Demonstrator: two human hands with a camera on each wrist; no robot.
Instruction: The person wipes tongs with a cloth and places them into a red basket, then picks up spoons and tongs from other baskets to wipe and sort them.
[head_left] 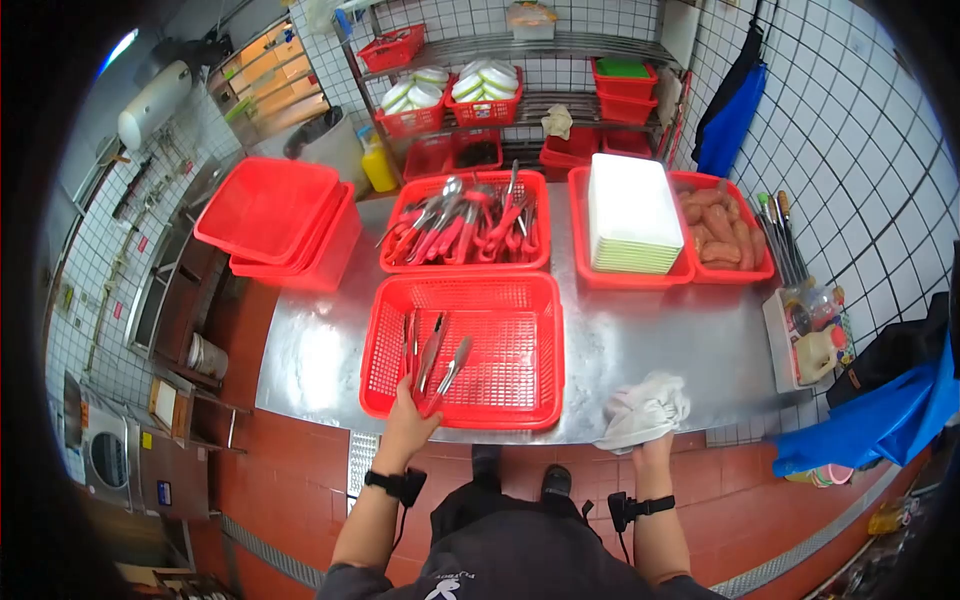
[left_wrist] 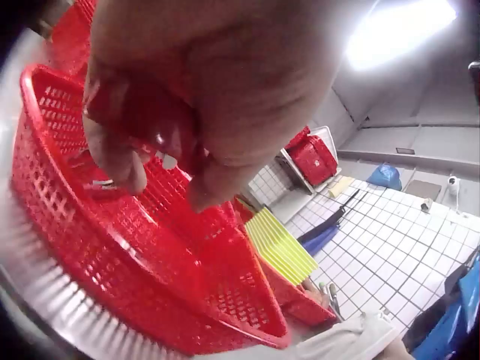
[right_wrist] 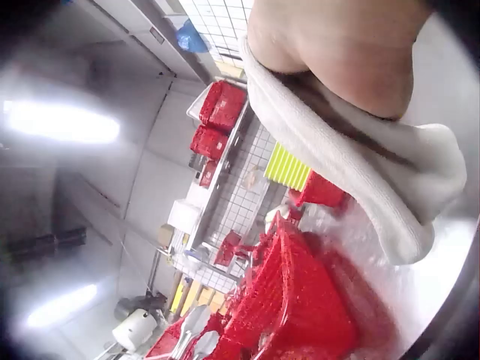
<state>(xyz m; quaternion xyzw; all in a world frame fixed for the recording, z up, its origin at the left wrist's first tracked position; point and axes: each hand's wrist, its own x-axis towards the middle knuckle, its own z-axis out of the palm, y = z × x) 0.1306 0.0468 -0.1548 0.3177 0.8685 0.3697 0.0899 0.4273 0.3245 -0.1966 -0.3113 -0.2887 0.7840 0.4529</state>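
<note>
My left hand [head_left: 407,425] is at the front left of a red plastic basket [head_left: 545,400], its fingers curled round the red handles of metal tongs [head_left: 457,362]. Several tongs lean side by side there, metal ends pointing into the basket. Close up in the left wrist view, a glossy red handle [left_wrist: 142,112] sits between thumb and fingers. At the table's front edge, right of the basket, my right hand [head_left: 652,452] holds a white cloth [head_left: 645,408]. Folds of the cloth [right_wrist: 337,157] hide its fingers in the right wrist view.
Behind the basket stands a red basket full of red-handled tongs and utensils [head_left: 465,220]. Stacked red bins [head_left: 270,215] are at left. White trays [head_left: 635,215] and a bin of sausage-like food [head_left: 722,235] stand back right. The steel table [head_left: 320,340] meets a tiled wall.
</note>
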